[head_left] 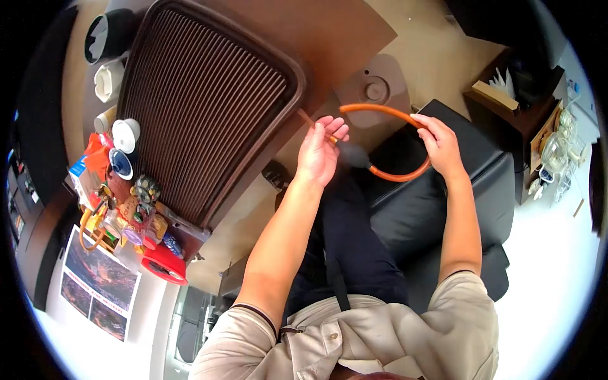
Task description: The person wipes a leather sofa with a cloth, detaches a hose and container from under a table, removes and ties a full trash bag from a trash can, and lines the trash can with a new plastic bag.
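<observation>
An orange rubber hose (pixel 405 177) with a dark squeeze bulb (pixel 353 154) hangs between my two hands. My left hand (pixel 320 155) is turned palm up, its thumb and curled fingers around the short hose end beside the bulb. That end sticks out past the thumb toward the slatted tray. My right hand (pixel 440 144) pinches the longer part between thumb and fingers. From there one stretch loops down to the bulb, while the free end points left, above the bulb.
A large brown slatted tea tray (pixel 209 95) lies at left, with cups and a cluttered group of ornaments along its edge. A black leather stool (pixel 418 215) stands below my right hand. Glassware (pixel 556 152) sits at far right.
</observation>
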`<state>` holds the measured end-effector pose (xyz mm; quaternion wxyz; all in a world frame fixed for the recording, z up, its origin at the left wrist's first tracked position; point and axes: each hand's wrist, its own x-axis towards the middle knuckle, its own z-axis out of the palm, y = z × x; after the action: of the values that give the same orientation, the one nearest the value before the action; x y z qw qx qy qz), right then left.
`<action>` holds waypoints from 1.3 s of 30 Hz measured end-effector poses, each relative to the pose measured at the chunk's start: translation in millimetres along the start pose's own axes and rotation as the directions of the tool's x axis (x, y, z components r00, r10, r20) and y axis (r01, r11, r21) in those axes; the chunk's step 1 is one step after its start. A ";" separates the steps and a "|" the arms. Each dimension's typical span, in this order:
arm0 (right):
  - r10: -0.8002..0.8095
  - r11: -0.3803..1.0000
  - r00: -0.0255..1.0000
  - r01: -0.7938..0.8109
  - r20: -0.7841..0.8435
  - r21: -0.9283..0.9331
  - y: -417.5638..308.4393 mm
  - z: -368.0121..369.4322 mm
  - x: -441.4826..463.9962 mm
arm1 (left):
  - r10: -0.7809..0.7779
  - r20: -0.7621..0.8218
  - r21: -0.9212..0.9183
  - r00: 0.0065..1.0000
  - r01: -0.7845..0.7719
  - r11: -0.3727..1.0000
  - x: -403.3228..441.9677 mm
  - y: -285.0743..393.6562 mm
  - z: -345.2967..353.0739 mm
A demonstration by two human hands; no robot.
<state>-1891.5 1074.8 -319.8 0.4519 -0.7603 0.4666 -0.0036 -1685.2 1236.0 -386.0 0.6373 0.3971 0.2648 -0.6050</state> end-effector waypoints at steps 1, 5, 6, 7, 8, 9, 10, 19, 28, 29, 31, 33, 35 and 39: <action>-0.090 0.992 0.995 0.092 0.034 -0.090 -10.6 -1.0 7.4 | 0.002 0.023 0.009 1.000 -0.002 1.000 -2.2 -0.8 -1.0; -0.379 0.858 0.907 0.419 0.185 -0.297 -44.4 41.8 59.5 | -0.012 0.028 0.048 1.000 0.010 0.999 -11.8 -4.6 0.3; -0.410 0.820 0.878 0.474 0.248 -0.322 -52.0 58.9 71.3 | -0.031 0.009 0.080 0.999 0.030 0.996 -12.6 -4.4 0.3; -0.511 0.754 0.812 0.581 0.281 -0.306 -56.8 76.4 82.8 | -0.032 0.025 0.106 0.999 0.029 0.994 -11.9 -5.2 -3.8; -0.602 0.679 0.736 0.676 0.310 -0.286 -60.6 93.4 92.8 | -0.030 0.017 0.102 0.999 0.028 0.994 -11.4 -5.5 -5.4; -0.612 0.649 0.718 0.695 0.331 -0.309 -64.7 107.7 100.7 | -0.010 0.061 0.148 0.998 0.001 0.989 -9.5 -6.2 -5.8; -0.612 0.648 0.717 0.697 0.334 -0.307 -65.4 112.8 105.0 | 0.007 0.107 0.192 0.994 -0.028 0.981 -6.9 -7.4 -5.7; -0.088 0.996 0.764 0.048 -0.639 -0.080 26.0 76.9 46.8 | -0.062 -0.014 0.644 0.998 0.056 0.763 3.0 -20.6 -50.3; 0.892 -0.175 0.251 -0.577 0.377 0.798 239.9 222.0 -11.6 | -0.110 -0.542 0.728 0.833 0.531 0.433 -76.6 -23.4 -247.4; 0.877 -0.332 0.203 -0.402 0.436 0.853 249.8 238.8 -6.3 | -0.083 -0.599 0.700 0.796 0.571 0.430 -90.3 -16.8 -270.4; 0.837 -0.447 0.166 -0.343 0.521 0.826 244.8 258.8 16.2 | -0.041 -0.686 0.643 0.727 0.631 0.433 -111.8 -6.9 -318.0; 0.777 -0.564 0.132 -0.286 0.615 0.774 242.1 278.4 31.2 | -0.020 -0.724 0.611 0.690 0.654 0.445 -129.6 2.9 -340.6; 0.667 -0.587 0.476 -0.138 0.573 0.798 241.2 297.8 37.1 | -0.005 -0.751 0.590 0.661 0.674 0.445 -140.0 1.4 -345.5; 0.784 -0.488 0.362 -0.145 0.505 0.861 210.1 292.3 58.8 | -0.030 -0.781 0.569 0.624 0.731 0.377 -135.2 -15.7 -328.0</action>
<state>-1881.8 1199.9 -662.3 0.6233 0.2116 0.7040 -0.2667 -1671.0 1583.7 -456.9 0.0351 0.7613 0.2228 -0.6079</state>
